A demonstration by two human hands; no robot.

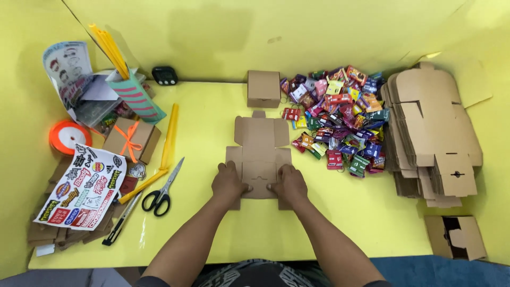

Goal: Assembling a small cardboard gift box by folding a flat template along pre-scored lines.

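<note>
Hidden: the near edge of the flat box blank (pixel 258 151) lies under both hands, so its front flaps cannot be read; the forearms run out of the picture at the bottom.
Cut off: a folded carton (pixel 456 236) at the lower right sits off the table edge, part in shadow; its inside is hard to make out.
Hard to tell: the small dark device (pixel 164 75) by the back wall is too small to identify; the clutter under the striped box (pixel 137 95) at the far left is a jumble.
Left hand (pixel 229 182): palm down, fingers loosely curled, pressing the blank's near left corner; thumb points inward over the cardboard.
Right hand (pixel 288 183): palm down, fingers bent, pressing the near right corner; thumb points inward, almost meeting the left thumb at the middle tab.
Grip: neither hand closes round anything; both lie on top of the blank.
Blank: unfolded, flat on the yellow table (pixel 223 223), centre, straight before the person.
Behind it: a made-up small box (pixel 263 89), just apart from the blank's far tab.
Right: a heap of bright sweets (pixel 340 119), then a stack of blanks (pixel 433 133).
Left: scissors (pixel 163 188), a yellow stick (pixel 169 138), a knife (pixel 121 220), a ribboned box (pixel 131 139), a sticker sheet (pixel 82 186), an orange ribbon reel (pixel 69 136).
</note>
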